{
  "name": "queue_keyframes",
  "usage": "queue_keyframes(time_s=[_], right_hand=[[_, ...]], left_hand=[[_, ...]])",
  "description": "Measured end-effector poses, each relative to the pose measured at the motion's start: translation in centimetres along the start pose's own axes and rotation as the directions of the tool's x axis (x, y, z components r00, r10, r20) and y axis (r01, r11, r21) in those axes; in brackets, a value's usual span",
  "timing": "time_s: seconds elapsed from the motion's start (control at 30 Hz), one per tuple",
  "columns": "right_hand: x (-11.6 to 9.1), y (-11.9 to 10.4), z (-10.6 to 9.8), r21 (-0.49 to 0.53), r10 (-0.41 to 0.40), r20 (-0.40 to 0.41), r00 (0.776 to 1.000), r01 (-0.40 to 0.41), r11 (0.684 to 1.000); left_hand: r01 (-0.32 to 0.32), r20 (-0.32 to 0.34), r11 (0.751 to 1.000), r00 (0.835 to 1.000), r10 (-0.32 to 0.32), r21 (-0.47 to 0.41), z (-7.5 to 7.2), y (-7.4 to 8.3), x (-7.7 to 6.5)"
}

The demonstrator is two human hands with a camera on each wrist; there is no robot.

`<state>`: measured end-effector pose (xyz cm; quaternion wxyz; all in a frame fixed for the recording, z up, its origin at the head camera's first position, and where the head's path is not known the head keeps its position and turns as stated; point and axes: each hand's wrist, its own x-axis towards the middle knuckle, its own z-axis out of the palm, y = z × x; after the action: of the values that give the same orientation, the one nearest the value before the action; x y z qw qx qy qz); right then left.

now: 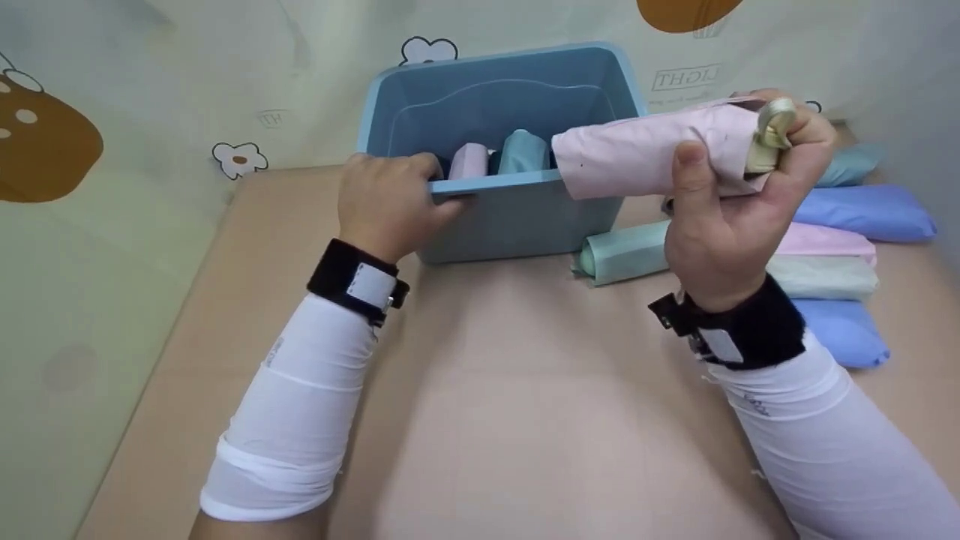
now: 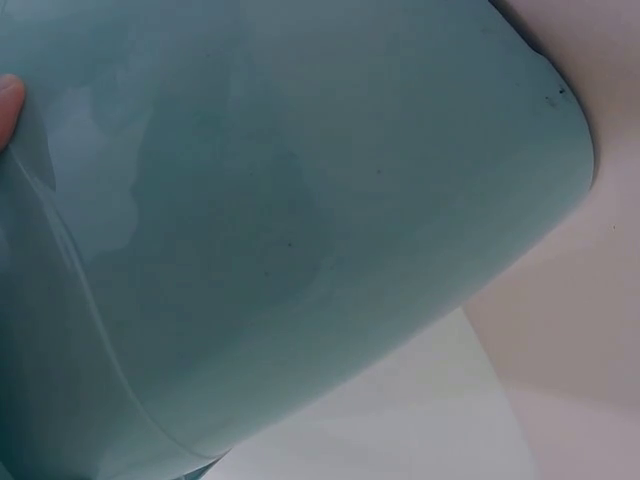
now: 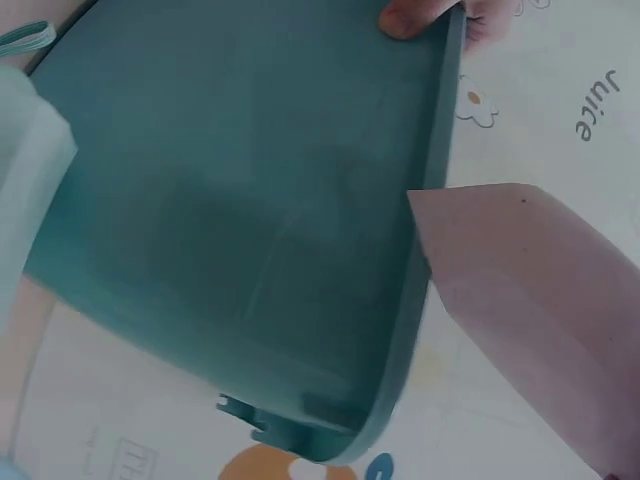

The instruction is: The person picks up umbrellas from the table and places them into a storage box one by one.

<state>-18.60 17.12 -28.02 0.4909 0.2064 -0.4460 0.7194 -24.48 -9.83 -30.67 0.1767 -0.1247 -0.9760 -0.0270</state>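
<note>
My left hand grips the near rim of a blue-grey plastic bin, thumb outside and fingers over the edge. In the left wrist view, the bin's wall fills most of the picture. My right hand holds a pink wrapped roll raised at the bin's right side, its far end overlapping the rim in the head view. A pale yellowish loop sticks out of the roll's end by my fingers. Inside the bin stand a pink roll and a teal roll.
A green roll lies on the tan tabletop beside the bin. Further right are a blue packet, a pink one, a pale one and another blue one. A patterned curtain hangs behind.
</note>
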Motion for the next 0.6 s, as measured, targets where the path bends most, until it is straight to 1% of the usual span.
queue_keyframes(time_s=[0.17,0.3,0.4,0.6], right_hand=[[0.2,0.4,-0.2,0.001,0.027,-0.015,1.000,-0.027,1.000],[-0.1,1.0,-0.2,-0.024,0.011,-0.010,1.000,-0.011,1.000],[-0.5,1.5,-0.2,-0.064,0.010,0.018,1.000,-0.009,0.998],[-1.1,2.3,-0.7,-0.112,0.082,0.099,0.992,-0.071,0.991]], left_hand=[[-0.011,-0.023,1.000,1.000,0.011,-0.001,0.0,0.0,0.1],[-0.010,-0.013,1.000,1.000,0.010,-0.001,-0.1,0.0,0.1],[-0.007,-0.008,1.000,1.000,0.007,0.000,-0.1,0.0,0.1],[-0.014,-0.014,1.000,1.000,0.014,0.006,-0.1,-0.1,0.1]])
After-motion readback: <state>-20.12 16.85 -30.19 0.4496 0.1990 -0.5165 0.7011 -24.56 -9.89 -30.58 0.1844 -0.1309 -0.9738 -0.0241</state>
